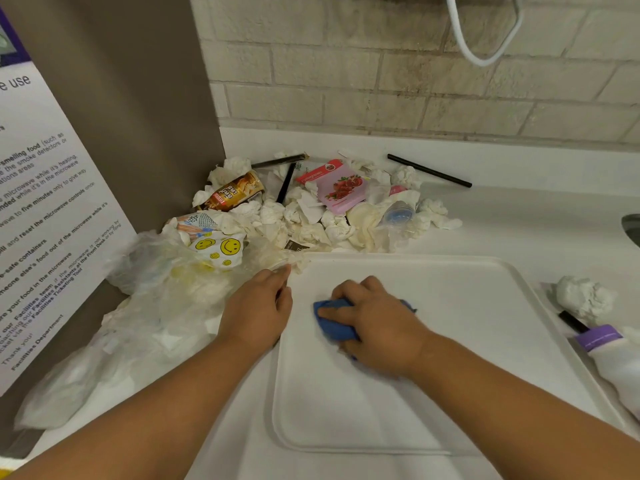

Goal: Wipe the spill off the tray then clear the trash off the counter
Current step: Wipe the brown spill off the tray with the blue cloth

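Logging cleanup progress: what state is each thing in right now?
right hand: grips cloth
left hand: rests on left rim of tray
tray: flat on counter, no spill visible
cloth: bunched, on tray under right hand
trash pile: heaped in back corner, uncleared
plastic bag: crumpled, left of tray
straw: lying at counter's back edge
tissue ball: crumpled, right of tray
bottle: on its side, right of tray

One tray (457,358), one cloth (330,325), two hands (256,308) (379,327)
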Tool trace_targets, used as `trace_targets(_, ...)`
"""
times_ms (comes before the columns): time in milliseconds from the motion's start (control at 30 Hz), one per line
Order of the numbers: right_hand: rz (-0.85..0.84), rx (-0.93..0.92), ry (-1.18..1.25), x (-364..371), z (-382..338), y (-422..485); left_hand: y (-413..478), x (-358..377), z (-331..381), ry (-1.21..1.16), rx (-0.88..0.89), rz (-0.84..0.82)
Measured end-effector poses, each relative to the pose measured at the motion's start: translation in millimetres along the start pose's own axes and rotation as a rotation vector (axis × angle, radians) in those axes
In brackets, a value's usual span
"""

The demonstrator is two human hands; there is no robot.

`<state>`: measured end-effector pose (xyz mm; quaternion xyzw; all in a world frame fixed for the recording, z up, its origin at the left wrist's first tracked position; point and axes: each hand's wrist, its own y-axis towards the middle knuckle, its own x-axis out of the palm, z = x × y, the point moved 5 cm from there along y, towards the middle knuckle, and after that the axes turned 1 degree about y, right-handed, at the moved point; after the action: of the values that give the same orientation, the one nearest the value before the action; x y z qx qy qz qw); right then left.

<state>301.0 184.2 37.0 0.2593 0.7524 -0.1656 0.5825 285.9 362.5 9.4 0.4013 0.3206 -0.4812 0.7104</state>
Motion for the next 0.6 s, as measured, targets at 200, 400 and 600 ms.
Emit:
trace_targets(200,-0.197,-0.083,0.211,-8,16,-11,0,-1,1,0.006,0.011,-0.001)
trace_targets(400,-0.007,0.041,0.015,1,7,9,0,-1,1,0.016,0.011,0.003)
trace_targets(600,-0.21,-0.361,0.118,6,-39,-31,0,-1,1,0.023,0.012,0.002)
